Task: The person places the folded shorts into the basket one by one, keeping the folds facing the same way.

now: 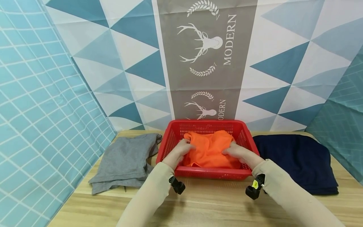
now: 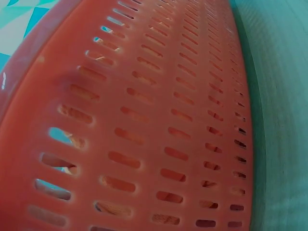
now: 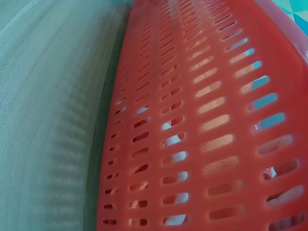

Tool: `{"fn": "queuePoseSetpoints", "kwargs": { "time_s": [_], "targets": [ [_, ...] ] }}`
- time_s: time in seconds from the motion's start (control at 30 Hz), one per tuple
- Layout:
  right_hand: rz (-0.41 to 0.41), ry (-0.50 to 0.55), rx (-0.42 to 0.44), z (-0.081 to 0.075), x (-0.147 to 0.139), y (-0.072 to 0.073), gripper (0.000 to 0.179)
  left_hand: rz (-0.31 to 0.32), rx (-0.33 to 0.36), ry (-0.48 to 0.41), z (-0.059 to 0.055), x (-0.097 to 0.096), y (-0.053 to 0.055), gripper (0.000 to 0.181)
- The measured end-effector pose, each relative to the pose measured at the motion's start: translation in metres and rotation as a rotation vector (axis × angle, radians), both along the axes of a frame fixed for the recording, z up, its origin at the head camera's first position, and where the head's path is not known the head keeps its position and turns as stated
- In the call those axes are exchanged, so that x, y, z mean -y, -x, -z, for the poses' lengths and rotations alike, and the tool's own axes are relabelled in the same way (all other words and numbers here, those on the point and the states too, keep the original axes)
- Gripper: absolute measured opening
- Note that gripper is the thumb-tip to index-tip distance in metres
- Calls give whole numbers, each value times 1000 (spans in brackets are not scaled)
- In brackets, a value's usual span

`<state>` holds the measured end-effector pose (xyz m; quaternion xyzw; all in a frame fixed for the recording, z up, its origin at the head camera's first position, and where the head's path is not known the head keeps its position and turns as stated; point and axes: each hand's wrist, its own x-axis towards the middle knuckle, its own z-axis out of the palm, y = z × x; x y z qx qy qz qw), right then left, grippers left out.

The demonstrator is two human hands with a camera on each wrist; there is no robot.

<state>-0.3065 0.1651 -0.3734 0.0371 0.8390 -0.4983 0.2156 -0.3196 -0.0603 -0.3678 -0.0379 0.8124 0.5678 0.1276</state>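
Observation:
An orange folded cloth [image 1: 210, 149] lies inside a red perforated plastic basket [image 1: 211, 173] in the head view. My left hand [image 1: 181, 150] grips the cloth's left side, with the thumb over its top and the fingers partly hidden at the edge. On the opposite side my right hand [image 1: 237, 151] holds the cloth, its thumb lying on the orange surface. Both forearms reach in over the basket's front rim. In the left wrist view the slotted basket wall [image 2: 149, 120] hides the hand, and the same wall [image 3: 192, 120] fills much of the right wrist view.
A grey folded garment [image 1: 122, 160] lies on the wooden table [image 1: 212, 205] left of the basket. Dark navy folded cloth [image 1: 295, 162] lies to the right. Behind stands a patterned backdrop [image 1: 210, 78] with deer heads, and a blue tiled-print sheet [image 1: 42, 94] hangs at the left.

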Motion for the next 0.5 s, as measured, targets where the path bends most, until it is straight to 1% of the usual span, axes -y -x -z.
{"fn": "queuePoseSetpoints", "kwargs": {
  "time_s": [0.13, 0.23, 0.33, 0.4, 0.43, 0.5],
  "targets": [
    [-3, -13, -14, -2, 0, 1, 81, -41, -79, 14, -2, 0, 0, 40],
    [-7, -23, -34, -2, 1, 2, 79, -75, -148, 50, -4, 0, 0, 39],
    [-11, -24, -46, -2, 1, 2, 79, -92, -194, 76, -5, 1, -2, 38],
    [-15, -11, -50, 0, 1, 1, 79, -118, -214, 91, -6, 2, -3, 37],
    [-16, -12, -54, 1, 1, 0, 78, -130, -220, 93, -6, 2, -4, 33],
    [-20, -19, -66, 2, 0, -1, 75, -171, -222, 107, -5, 4, -6, 33]
  ]
}}
